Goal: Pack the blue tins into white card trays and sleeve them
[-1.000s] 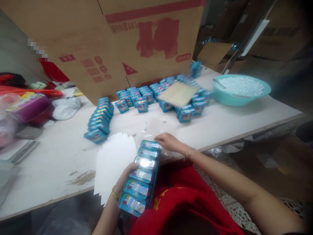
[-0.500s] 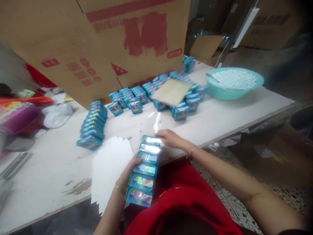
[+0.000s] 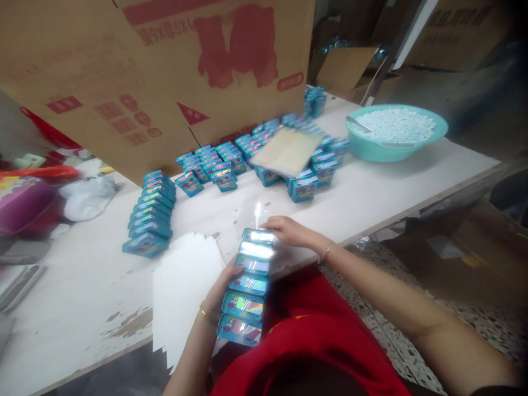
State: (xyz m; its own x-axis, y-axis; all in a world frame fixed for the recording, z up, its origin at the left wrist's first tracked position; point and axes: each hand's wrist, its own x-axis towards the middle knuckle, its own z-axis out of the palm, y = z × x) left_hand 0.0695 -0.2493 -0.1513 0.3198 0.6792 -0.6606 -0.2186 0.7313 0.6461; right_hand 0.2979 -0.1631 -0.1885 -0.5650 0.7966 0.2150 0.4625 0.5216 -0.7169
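Note:
A column of several small teal tins with shiny lids [image 3: 246,284] lies over the table's front edge. My left hand [image 3: 226,278] grips it from the left side, thumb on the lids, the other fingers hidden beneath. At the column's far end, my right hand [image 3: 286,230] has its fingers closed on the end tin's corner, beside a clear plastic film [image 3: 256,212]. White paper sheets [image 3: 185,286] lie under and left of my left forearm. Beyond, more teal packs [image 3: 225,176] stand in rows, and a leaning row [image 3: 150,220] stands at the left.
A large cardboard box [image 3: 165,71] stands behind the packs. A beige board [image 3: 287,151] rests on some of them. At the right is a teal basin [image 3: 385,148] of small pale pieces with a metal scoop. A plastic bag [image 3: 88,198] and purple item [image 3: 28,206] lie left.
The view has shifted slightly, so the box and packs appear lower or higher by small amounts. Both hands keep their hold on the tin column, which sits slightly further right in view.

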